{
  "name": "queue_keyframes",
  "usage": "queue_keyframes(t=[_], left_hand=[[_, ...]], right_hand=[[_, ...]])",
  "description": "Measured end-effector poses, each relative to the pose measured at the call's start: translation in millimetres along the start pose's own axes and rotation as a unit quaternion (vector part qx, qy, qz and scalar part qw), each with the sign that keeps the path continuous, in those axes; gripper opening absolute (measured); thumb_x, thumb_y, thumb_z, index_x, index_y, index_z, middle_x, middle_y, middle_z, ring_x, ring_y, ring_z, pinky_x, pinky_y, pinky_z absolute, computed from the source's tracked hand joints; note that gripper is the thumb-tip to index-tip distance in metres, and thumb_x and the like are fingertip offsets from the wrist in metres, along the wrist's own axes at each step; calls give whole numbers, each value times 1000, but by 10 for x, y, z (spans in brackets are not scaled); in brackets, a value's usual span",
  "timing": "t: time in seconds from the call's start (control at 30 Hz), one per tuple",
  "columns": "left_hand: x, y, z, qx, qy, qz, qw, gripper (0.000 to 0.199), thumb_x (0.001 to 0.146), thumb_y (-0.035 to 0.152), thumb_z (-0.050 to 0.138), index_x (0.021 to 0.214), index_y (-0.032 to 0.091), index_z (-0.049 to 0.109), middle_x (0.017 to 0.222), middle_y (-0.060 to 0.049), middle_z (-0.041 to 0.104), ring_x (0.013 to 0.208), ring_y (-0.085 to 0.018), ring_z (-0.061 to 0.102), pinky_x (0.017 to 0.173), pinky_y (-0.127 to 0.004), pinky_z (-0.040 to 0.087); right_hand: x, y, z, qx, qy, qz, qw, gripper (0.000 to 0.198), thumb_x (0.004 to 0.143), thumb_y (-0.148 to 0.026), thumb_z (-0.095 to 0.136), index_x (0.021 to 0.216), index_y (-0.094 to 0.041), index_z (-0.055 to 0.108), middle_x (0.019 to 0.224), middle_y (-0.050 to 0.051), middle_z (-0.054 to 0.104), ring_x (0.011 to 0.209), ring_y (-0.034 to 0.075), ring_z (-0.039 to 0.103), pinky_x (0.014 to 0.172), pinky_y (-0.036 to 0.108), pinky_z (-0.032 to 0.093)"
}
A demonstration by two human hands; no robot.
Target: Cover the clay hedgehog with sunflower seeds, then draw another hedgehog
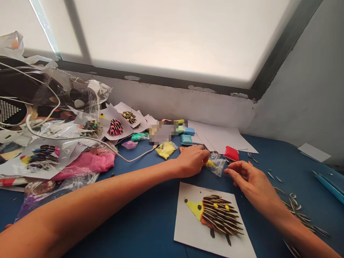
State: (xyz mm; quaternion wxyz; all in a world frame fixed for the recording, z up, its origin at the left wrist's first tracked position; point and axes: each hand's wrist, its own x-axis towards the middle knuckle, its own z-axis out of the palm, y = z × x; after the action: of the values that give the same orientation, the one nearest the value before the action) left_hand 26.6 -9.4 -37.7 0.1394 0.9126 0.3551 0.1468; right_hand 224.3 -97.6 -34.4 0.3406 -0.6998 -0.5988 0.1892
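My left hand reaches across the table with its fingers curled down at the edge of a small clear plastic bag holding a bit of yellow clay; its fingertips are partly hidden. On the bag's other side, my right hand has its fingers loosely bent, thumb slightly apart, with nothing visible in them. Just beyond its fingertips lies a red packet. In front of both hands, a white card carries a hedgehog with a yellow-green clay face, striped seed spines and two yellow dots.
Loose sunflower seeds are scattered at the right, near a blue object. White paper sheets, a yellow clay packet and blue packets lie behind. A white cable, a pink cloth and other seed-covered cards crowd the left.
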Motion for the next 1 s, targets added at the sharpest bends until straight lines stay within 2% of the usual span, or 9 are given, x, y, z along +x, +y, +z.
queue_keyframes(t=[0.1, 0.23, 0.37, 0.57, 0.63, 0.7, 0.77, 0.9, 1.0], left_hand=[[-27, 16, 24, -60, 34, 11, 998, 15, 92, 13, 52, 95, 18, 65, 116, -6, 62, 106, -20, 60, 88, -32, 46], [-47, 89, 36, -132, 89, 49, 986, 13, 91, 12, 54, 92, 17, 65, 121, -6, 63, 105, -17, 61, 92, -31, 47], [-40, 153, 46, -162, 91, 63, 981, 10, 87, 10, 57, 84, 15, 66, 95, -4, 67, 85, -15, 62, 87, -30, 49], [-39, 136, 20, -227, 63, 40, 971, 10, 79, 4, 63, 77, 14, 64, 86, -2, 62, 75, -11, 57, 75, -24, 48], [-41, 121, 17, -256, 53, 41, 964, 10, 77, 7, 68, 82, 14, 63, 86, -1, 61, 75, -11, 56, 73, -25, 47], [-36, 112, 15, -326, 45, 35, 944, 26, 75, 15, 76, 97, 14, 62, 91, -1, 63, 76, -12, 57, 69, -25, 48], [-24, 113, 1, -421, 22, 21, 906, 39, 77, 22, 78, 110, 13, 59, 92, -3, 64, 75, -11, 59, 66, -24, 49], [-3, 143, -60, -538, -50, -28, 841, 14, 90, 21, 67, 96, 9, 63, 79, -2, 66, 66, -9, 64, 66, -23, 51], [-2, 170, -80, -577, -60, -68, 811, 9, 88, 16, 68, 85, 9, 63, 74, -1, 67, 61, -9, 67, 66, -24, 54]], right_hand=[[-41, -30, -24, 31, -14, 13, 999, 62, 64, -79, 64, 89, -22, 66, 80, 7, 74, 59, 18, 63, 61, 37, 52], [-119, -111, -69, 58, -40, 34, 997, 65, 68, -81, 61, 94, -21, 65, 58, 0, 64, 45, 13, 50, 44, 29, 36], [-196, -192, -112, 82, -43, 43, 995, 64, 73, -79, 59, 95, -20, 67, 57, -1, 62, 44, 11, 46, 47, 30, 37], [-219, -185, -127, 107, -37, 44, 993, 66, 70, -80, 61, 97, -20, 70, 57, 0, 63, 45, 12, 49, 51, 31, 41], [-220, -168, -119, 111, -28, 43, 993, 65, 67, -80, 66, 94, -21, 71, 54, -2, 59, 45, 11, 48, 50, 30, 39], [-222, -162, -118, 116, -17, 43, 992, 63, 64, -79, 69, 89, -21, 71, 53, -2, 57, 46, 12, 47, 49, 29, 39], [-226, -171, -128, 125, -6, 42, 991, 62, 63, -78, 70, 86, -21, 71, 57, -1, 59, 49, 12, 49, 48, 28, 40], [-245, -206, -160, 145, 18, 41, 988, 53, 62, -70, 77, 83, -22, 66, 55, -2, 57, 50, 13, 50, 46, 27, 41], [-261, -215, -163, 157, 19, 38, 987, 50, 61, -68, 79, 78, -24, 62, 54, -4, 54, 51, 13, 50, 45, 25, 41]])
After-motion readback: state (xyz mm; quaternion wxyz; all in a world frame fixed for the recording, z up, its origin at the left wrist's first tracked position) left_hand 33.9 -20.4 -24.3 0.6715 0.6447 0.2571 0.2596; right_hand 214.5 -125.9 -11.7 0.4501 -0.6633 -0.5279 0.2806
